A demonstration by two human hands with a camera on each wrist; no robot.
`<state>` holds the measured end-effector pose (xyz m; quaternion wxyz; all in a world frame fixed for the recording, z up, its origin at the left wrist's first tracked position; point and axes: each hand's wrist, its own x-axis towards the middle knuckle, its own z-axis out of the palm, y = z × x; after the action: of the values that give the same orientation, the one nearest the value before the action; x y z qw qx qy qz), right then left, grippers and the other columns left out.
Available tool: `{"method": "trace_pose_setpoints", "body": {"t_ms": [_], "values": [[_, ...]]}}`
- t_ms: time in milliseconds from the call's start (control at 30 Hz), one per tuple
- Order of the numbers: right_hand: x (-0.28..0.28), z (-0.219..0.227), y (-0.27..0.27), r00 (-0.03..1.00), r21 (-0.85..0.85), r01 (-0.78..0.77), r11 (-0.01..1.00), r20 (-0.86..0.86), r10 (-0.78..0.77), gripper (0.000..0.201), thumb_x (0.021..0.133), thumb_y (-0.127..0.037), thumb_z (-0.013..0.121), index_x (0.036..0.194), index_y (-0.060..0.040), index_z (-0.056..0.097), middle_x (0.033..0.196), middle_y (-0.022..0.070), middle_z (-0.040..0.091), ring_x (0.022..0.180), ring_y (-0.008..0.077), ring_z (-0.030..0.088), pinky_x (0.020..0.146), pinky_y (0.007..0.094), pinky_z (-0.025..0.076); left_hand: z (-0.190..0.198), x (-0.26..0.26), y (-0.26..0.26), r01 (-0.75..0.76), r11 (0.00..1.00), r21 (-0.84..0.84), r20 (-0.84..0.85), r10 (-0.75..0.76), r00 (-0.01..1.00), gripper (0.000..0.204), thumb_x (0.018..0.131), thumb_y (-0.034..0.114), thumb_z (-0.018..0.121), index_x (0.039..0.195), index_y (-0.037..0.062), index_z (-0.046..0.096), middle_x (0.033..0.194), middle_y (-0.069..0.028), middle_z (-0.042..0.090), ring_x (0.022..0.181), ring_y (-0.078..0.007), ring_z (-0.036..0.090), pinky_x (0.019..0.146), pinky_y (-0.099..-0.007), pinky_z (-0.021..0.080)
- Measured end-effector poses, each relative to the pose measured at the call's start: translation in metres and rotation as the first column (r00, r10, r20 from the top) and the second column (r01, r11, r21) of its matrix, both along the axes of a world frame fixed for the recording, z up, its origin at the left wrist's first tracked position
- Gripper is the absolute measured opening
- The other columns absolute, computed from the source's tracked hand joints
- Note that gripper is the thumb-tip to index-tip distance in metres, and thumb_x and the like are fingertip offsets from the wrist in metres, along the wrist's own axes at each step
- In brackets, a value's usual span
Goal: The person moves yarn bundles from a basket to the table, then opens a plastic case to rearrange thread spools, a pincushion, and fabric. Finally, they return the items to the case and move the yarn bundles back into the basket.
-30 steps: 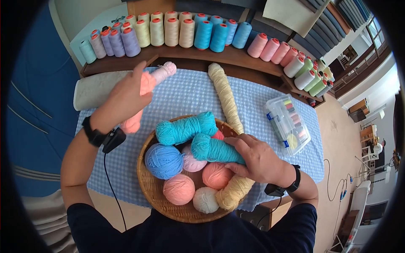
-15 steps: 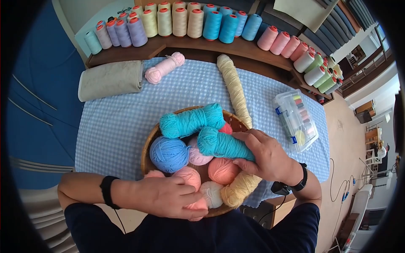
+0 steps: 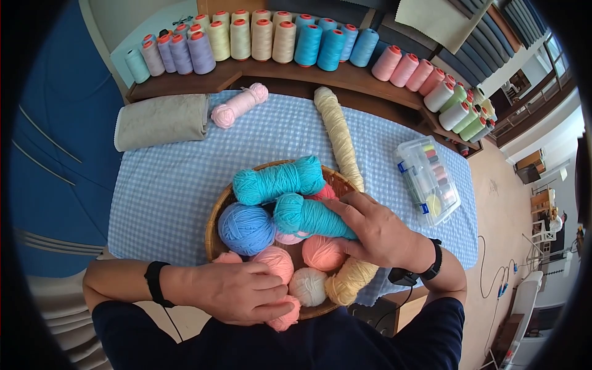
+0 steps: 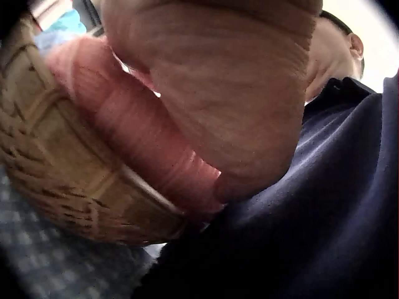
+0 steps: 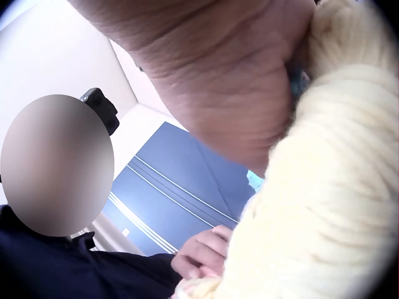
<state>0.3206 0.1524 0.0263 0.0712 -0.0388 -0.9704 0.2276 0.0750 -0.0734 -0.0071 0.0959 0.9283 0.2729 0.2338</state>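
My left hand point(image 3: 237, 290) grips a coral skein of yarn point(image 3: 285, 316) across the near left side of a wicker basket point(image 3: 213, 231); both skein ends stick out past the hand. In the left wrist view the skein point(image 4: 134, 128) lies along the basket's rim point(image 4: 93, 168), under the palm. My right hand point(image 3: 388, 233) holds the right end of a teal skein point(image 3: 311, 216) over the basket. A second teal skein point(image 3: 277, 180) lies behind it. Around them are a blue ball point(image 3: 246, 229), coral balls point(image 3: 324, 253), a white ball point(image 3: 308, 286) and a yellow skein point(image 3: 351, 280).
On the checked tablecloth point(image 3: 166, 191) lie a folded grey cloth point(image 3: 161, 122), a pale pink skein point(image 3: 239, 106), a long cream skein point(image 3: 338, 135) and a clear box of small spools point(image 3: 428, 179). Several thread cones point(image 3: 261, 40) line the shelf behind.
My left hand has brought the coral skein from the far left of the table to the basket's near side. The right hand keeps hold of the teal skein, which has shifted slightly left.
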Motion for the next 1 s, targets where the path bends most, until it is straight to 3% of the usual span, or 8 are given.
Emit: {"method": "trace_pose_setpoints", "body": {"t_ms": [233,333,433,533,633,733,833,1000], "values": [[-0.014,-0.008,0.000,0.992,0.028,-0.021,0.999,-0.126,0.025,0.079,0.087,-0.020,0.083,0.156,-0.0033,0.049,0.132,0.0240,0.059,0.118,0.0470,0.064,0.102,0.0514,0.056,0.001,-0.003,0.001,0.003,1.000,-0.009,-0.055,-0.003,0.999,0.042,0.094,0.027,0.076,0.128,0.0035,0.069,0.101,-0.0045,0.066,0.095,-0.0212,0.067,0.080,-0.0375,0.055],[-0.019,-0.004,-0.002,0.991,0.027,-0.039,0.999,-0.124,0.042,0.073,0.087,-0.022,0.083,0.152,-0.0033,0.054,0.133,0.0244,0.059,0.118,0.0476,0.064,0.102,0.0520,0.056,0.015,-0.007,0.005,0.032,0.995,-0.098,0.069,-0.025,0.997,0.039,0.093,0.029,0.077,0.123,0.0045,0.071,0.102,-0.0051,0.066,0.095,-0.0208,0.067,0.076,-0.0375,0.054],[-0.014,0.011,0.001,0.982,0.041,-0.008,0.999,-0.188,0.016,0.063,0.090,-0.023,0.083,0.146,-0.0029,0.060,0.130,0.0223,0.062,0.116,0.0463,0.066,0.100,0.0515,0.057,0.044,-0.027,0.016,-0.175,0.985,-0.011,0.006,0.175,0.985,0.038,0.093,0.035,0.078,0.117,0.0065,0.072,0.111,-0.0106,0.068,0.100,-0.0275,0.069,0.078,-0.0431,0.057],[-0.007,0.012,0.016,0.976,-0.033,0.175,0.984,-0.125,-0.178,0.055,0.093,-0.023,0.081,0.140,-0.0021,0.063,0.124,0.0209,0.065,0.110,0.0445,0.068,0.096,0.0511,0.057,0.048,-0.074,0.060,-0.424,0.878,0.223,-0.005,0.436,0.900,0.030,0.090,0.025,0.080,0.111,0.0048,0.071,0.112,-0.0163,0.067,0.102,-0.0349,0.068,0.082,-0.0471,0.058],[-0.013,-0.005,0.051,0.943,0.022,0.325,0.946,-0.086,-0.322,0.053,0.095,-0.021,0.080,0.141,-0.0011,0.062,0.121,0.0218,0.067,0.105,0.0437,0.069,0.093,0.0495,0.057,0.011,-0.128,0.112,-0.756,0.646,0.104,0.001,0.760,0.650,0.042,0.090,0.018,0.078,0.127,0.0023,0.065,0.122,-0.0216,0.066,0.112,-0.0418,0.066,0.096,-0.0497,0.056],[-0.013,-0.047,0.095,0.918,0.011,0.397,0.918,0.019,-0.397,0.055,0.097,-0.019,0.078,0.146,-0.0030,0.060,0.126,0.0229,0.065,0.105,0.0398,0.070,0.094,0.0467,0.059,-0.047,-0.198,0.174,-0.890,0.453,0.053,-0.312,0.854,0.416,0.053,0.090,0.018,0.078,0.136,0.0009,0.060,0.127,-0.0249,0.066,0.117,-0.0430,0.066,0.102,-0.0524,0.054],[-0.015,-0.071,0.111,0.933,-0.026,0.355,0.934,0.069,-0.353,0.058,0.099,-0.018,0.076,0.152,-0.0052,0.055,0.133,0.0231,0.064,0.107,0.0358,0.072,0.095,0.0443,0.060,-0.052,-0.200,0.193,-0.944,0.329,0.005,-0.375,0.876,0.303,0.052,0.091,0.019,0.076,0.137,-0.0003,0.060,0.128,-0.0264,0.067,0.119,-0.0435,0.066,0.103,-0.0546,0.053],[-0.019,-0.073,0.114,0.932,-0.040,0.336,0.941,0.155,-0.326,0.061,0.100,-0.017,0.075,0.156,-0.0059,0.052,0.136,0.0245,0.064,0.110,0.0369,0.072,0.096,0.0440,0.059,-0.033,-0.185,0.179,-0.915,0.396,-0.075,-0.152,0.903,0.403,0.054,0.093,0.015,0.071,0.143,-0.0006,0.057,0.127,-0.0269,0.069,0.119,-0.0442,0.068,0.103,-0.0515,0.055]]}}
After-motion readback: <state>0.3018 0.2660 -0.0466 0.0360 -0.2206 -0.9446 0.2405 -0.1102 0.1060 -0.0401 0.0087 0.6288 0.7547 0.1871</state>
